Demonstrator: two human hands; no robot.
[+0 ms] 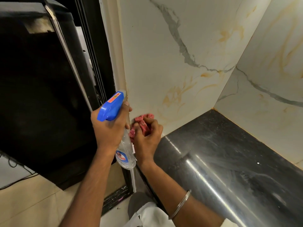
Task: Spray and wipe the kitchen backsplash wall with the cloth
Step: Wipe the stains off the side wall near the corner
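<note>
The left hand (109,126) gripped a spray bottle (122,128); the right hand (146,136) clenched a pink cloth (142,122). The cloth pressed the wall (164,63) just above the dark surface (229,153).

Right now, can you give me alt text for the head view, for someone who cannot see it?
The right hand presses a pink cloth against the bottom left corner of the marble wall, just above the dark counter. The left hand holds a clear spray bottle with a blue head beside it.
</note>
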